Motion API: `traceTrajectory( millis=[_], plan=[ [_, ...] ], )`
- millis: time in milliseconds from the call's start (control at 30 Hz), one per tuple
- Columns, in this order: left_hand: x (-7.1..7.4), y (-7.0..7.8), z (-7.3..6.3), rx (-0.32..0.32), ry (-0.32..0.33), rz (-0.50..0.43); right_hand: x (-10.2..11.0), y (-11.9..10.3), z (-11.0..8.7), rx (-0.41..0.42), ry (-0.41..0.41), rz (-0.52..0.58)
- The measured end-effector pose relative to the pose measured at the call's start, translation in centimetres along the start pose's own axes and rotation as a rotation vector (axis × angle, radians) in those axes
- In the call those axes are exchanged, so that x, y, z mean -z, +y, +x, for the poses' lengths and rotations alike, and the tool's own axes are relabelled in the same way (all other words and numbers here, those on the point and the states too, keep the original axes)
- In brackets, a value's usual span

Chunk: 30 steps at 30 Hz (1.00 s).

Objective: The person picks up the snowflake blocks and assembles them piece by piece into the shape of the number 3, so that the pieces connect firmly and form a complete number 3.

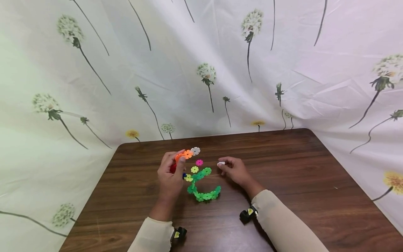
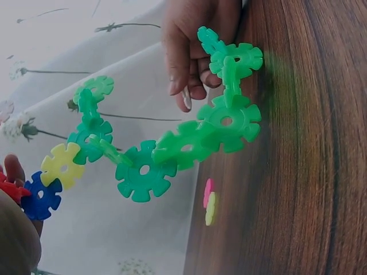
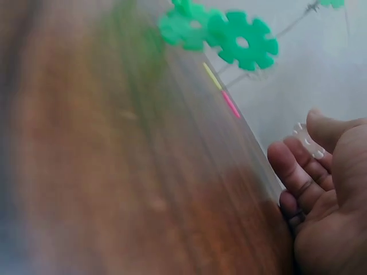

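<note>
My left hand grips a chain of interlocking notched plastic discs by its red part, which the fingers partly hide. Orange discs and a white disc extend from the top of the hold. On the other side come a blue disc, a yellow disc and several green discs, curving in an open loop above the table. To the right of the chain, my right hand pinches a single white disc between thumb and fingers, apart from the chain.
A loose pink disc and a loose yellow disc lie close together on the brown wooden table, between the hands. A white cloth printed with dandelions hangs behind the table's far edge.
</note>
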<state>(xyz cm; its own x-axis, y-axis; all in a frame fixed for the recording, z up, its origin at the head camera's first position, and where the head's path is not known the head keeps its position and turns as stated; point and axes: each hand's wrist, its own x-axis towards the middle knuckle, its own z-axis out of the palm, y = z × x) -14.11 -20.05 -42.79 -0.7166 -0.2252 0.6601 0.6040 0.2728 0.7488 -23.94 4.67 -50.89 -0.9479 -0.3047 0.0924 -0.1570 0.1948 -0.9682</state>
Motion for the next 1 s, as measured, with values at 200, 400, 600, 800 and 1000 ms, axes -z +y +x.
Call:
traceTrajectory(
  millis=[200,400,600,800,1000],
  plan=[
    [0.0,0.0,0.2,0.001,-0.008,-0.001,0.0,-0.2,-0.4,0.041,0.009,0.018],
    [0.1,-0.1,-0.1,0.020,-0.004,0.013,0.1,-1.3,-1.0,0.079,-0.023,0.064],
    [0.1,0.0,-0.1,0.027,-0.012,0.013,0.7,-2.9,-1.9,0.194,-0.125,0.057],
    [0.1,0.0,-0.2,0.026,-0.003,0.014,1.0,-4.2,-2.5,0.249,-0.223,0.056],
    [0.0,0.0,-0.1,0.023,-0.008,0.011,1.1,-4.8,-2.6,0.330,-0.257,0.043]
  ],
)
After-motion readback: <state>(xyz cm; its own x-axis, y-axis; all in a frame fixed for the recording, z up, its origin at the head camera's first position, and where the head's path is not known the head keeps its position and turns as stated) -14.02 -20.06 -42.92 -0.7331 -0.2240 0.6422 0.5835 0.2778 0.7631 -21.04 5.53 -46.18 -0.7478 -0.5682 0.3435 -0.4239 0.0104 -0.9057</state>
